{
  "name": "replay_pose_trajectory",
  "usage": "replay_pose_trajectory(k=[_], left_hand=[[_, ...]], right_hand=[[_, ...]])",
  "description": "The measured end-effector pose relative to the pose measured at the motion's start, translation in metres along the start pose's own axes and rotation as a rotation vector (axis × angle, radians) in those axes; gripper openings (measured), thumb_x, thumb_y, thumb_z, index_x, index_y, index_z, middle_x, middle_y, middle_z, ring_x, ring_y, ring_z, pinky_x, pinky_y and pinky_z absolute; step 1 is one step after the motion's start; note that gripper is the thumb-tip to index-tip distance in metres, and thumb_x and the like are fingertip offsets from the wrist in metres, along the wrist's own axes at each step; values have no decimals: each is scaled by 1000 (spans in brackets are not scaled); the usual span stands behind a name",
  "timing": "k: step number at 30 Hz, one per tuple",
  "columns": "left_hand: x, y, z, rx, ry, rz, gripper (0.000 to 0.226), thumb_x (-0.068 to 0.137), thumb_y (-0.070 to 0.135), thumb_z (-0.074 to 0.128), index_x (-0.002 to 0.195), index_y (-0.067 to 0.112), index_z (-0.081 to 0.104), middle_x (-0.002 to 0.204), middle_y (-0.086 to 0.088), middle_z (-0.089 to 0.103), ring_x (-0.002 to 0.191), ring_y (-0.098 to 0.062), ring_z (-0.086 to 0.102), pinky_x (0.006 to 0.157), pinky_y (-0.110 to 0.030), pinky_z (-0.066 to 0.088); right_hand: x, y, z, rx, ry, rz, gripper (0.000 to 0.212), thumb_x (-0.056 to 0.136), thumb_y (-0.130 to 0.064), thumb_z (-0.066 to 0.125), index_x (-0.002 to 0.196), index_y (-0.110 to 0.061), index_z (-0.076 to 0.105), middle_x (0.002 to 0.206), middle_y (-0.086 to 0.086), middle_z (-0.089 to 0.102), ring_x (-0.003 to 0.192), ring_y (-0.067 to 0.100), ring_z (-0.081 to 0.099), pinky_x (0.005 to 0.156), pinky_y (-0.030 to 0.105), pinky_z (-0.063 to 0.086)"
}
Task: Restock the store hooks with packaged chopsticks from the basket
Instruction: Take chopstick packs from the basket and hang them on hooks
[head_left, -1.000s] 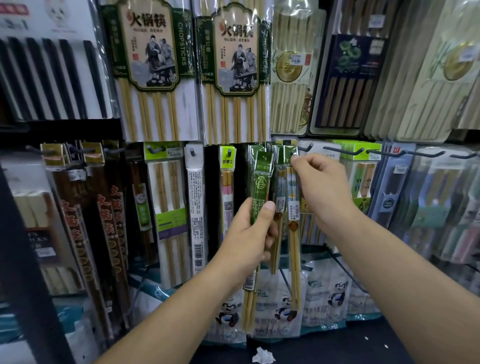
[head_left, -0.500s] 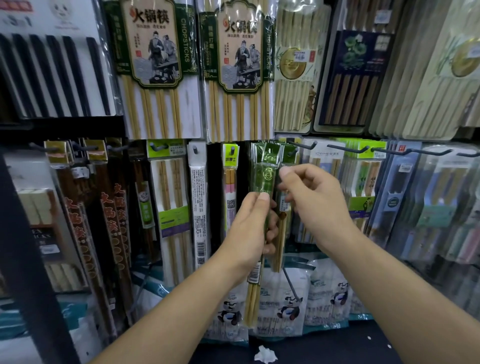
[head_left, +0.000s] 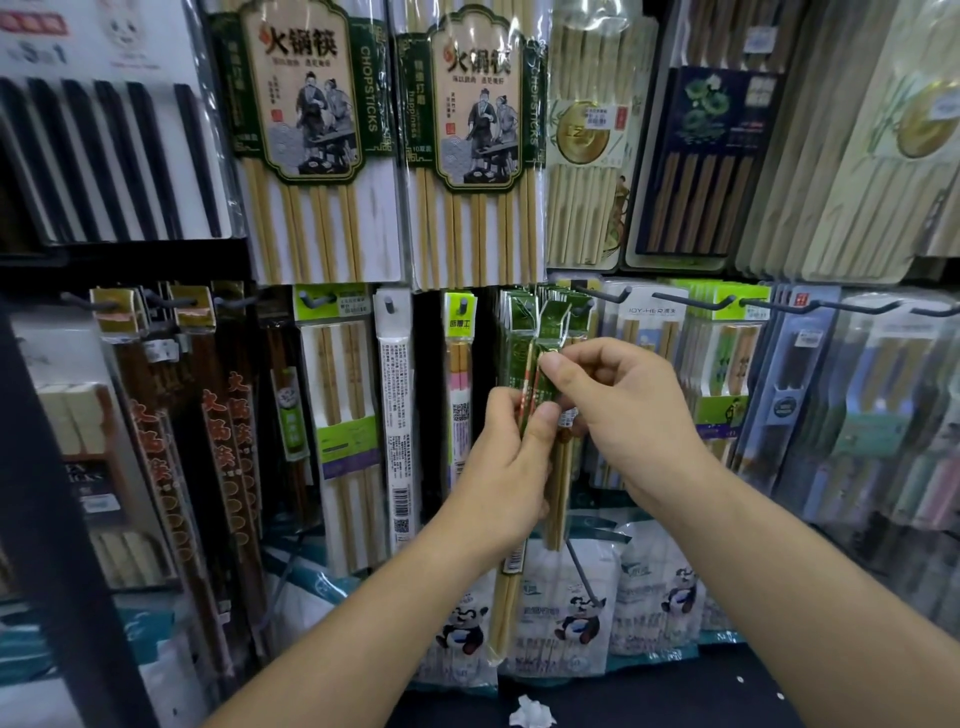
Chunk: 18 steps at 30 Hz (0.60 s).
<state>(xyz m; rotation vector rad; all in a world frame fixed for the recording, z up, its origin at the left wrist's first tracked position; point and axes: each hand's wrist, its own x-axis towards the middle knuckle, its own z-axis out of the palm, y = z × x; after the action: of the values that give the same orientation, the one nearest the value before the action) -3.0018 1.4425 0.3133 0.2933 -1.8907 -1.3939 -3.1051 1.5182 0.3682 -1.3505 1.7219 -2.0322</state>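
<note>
Narrow green-topped chopstick packs (head_left: 522, 332) hang bunched together at the middle of the lower row. My left hand (head_left: 506, 473) grips one or more of these packs around the middle; bamboo sticks (head_left: 504, 613) stick out below it. My right hand (head_left: 623, 415) pinches the green header of a pack (head_left: 549, 364) between thumb and fingers, just above my left thumb. The hook under these packs is hidden by them. An empty dark hook (head_left: 597, 293) juts out just right of them. No basket is in view.
Large boxed chopstick sets (head_left: 311, 140) hang in the upper row. Dark red packs (head_left: 228, 441) hang at the left, blue and green packs (head_left: 727, 374) at the right. Panda-printed bags (head_left: 576, 618) sit below. A crumpled white scrap (head_left: 530, 713) lies on the dark ledge.
My right hand has come down from the hook level to the pack's header and closed in on my left hand. My left hand has stayed on the packs.
</note>
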Motion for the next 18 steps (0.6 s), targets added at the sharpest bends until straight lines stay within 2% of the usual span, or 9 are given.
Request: replay_pose_trajectory(k=[4, 7, 10, 12, 15, 18], left_hand=[[0, 1, 2, 113, 33, 30, 22, 105, 53, 37, 104, 32, 40, 74, 11, 51, 56, -1, 47, 58, -37, 46], [1, 1, 3, 245, 55, 99, 17, 108, 45, 37, 104, 28, 39, 77, 8, 56, 59, 1, 53, 56, -20, 43], [-1, 1, 2, 311, 49, 118, 16, 107, 45, 41, 106, 28, 39, 83, 6, 62, 66, 4, 57, 54, -17, 43], [-2, 1, 2, 263, 64, 84, 20, 104, 50, 45, 107, 31, 41, 83, 11, 62, 68, 8, 57, 56, -15, 43], [-3, 3, 1, 112, 68, 24, 28, 101, 63, 38, 102, 36, 44, 71, 21, 58, 59, 5, 55, 53, -17, 41], [-4, 3, 1, 27, 66, -12, 32, 102, 62, 32, 98, 32, 44, 73, 9, 50, 52, -2, 46, 47, -24, 43]], right_hand=[[-1, 1, 1, 16, 38, 6, 8, 89, -26, 78, 82, -25, 74, 73, 0, 71, 68, 11, 67, 56, 22, 52], [-4, 0, 2, 88, 43, 61, 17, 82, -28, 84, 89, -17, 72, 75, 3, 71, 68, 13, 67, 58, 24, 54], [-4, 0, 2, 131, 36, 119, 25, 80, -23, 85, 94, -11, 69, 79, 8, 69, 66, 12, 66, 59, 22, 54], [-2, -1, 2, 129, 7, 141, 16, 86, -20, 80, 95, -9, 71, 79, 8, 72, 65, 10, 67, 56, 21, 53], [0, -1, 1, 66, -36, 137, 10, 92, -21, 74, 94, -10, 74, 76, 5, 72, 70, 13, 68, 61, 30, 58], [1, -2, -2, 14, -58, 111, 20, 97, -21, 68, 86, -5, 72, 76, 17, 70, 69, 20, 65, 61, 31, 57]])
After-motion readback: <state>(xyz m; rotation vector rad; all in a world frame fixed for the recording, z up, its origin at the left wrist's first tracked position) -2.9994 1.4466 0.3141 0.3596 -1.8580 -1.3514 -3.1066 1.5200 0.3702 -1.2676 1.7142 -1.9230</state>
